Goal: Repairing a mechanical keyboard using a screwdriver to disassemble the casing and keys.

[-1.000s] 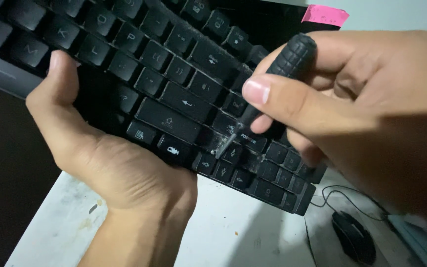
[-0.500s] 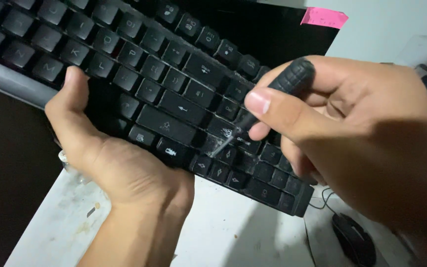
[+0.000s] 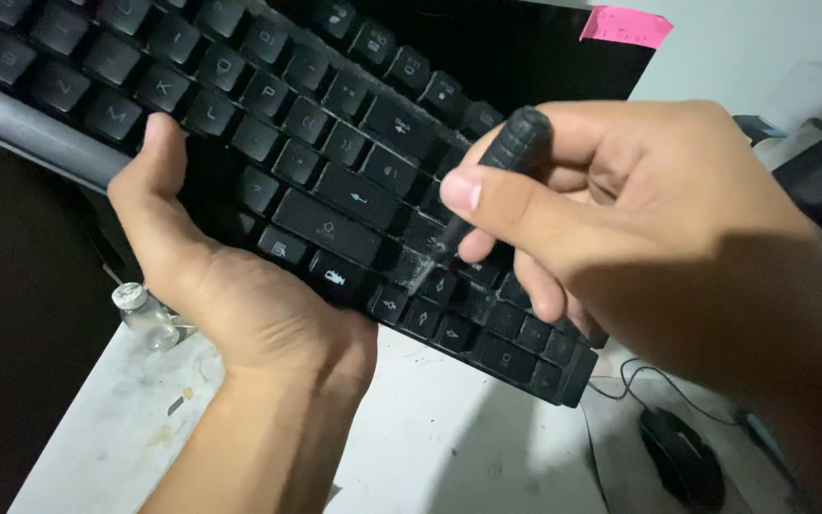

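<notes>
Holding black keyboard (image 3: 335, 181) tilted above white counter (image 3: 430, 447), left hand (image 3: 230, 286) gripped lower edge at frame centre-left, grip closed around it. Right hand (image 3: 639, 238) at right pinched dark textured tool handle (image 3: 516, 143), tip touching dusty keys near keyboard's lower right. Small glass vial (image 3: 145, 314) lay on counter by left wrist; black mouse (image 3: 682, 457) sat lower right; pink sticky note (image 3: 625, 26) upper right.

Dusty black keyboard (image 3: 335, 190) and my little brush tool (image 3: 487, 190)

Keyboard's tilted up off the white desk, grime around the arrow keys; the black ribbed handle angles down, tip touching there.
</notes>
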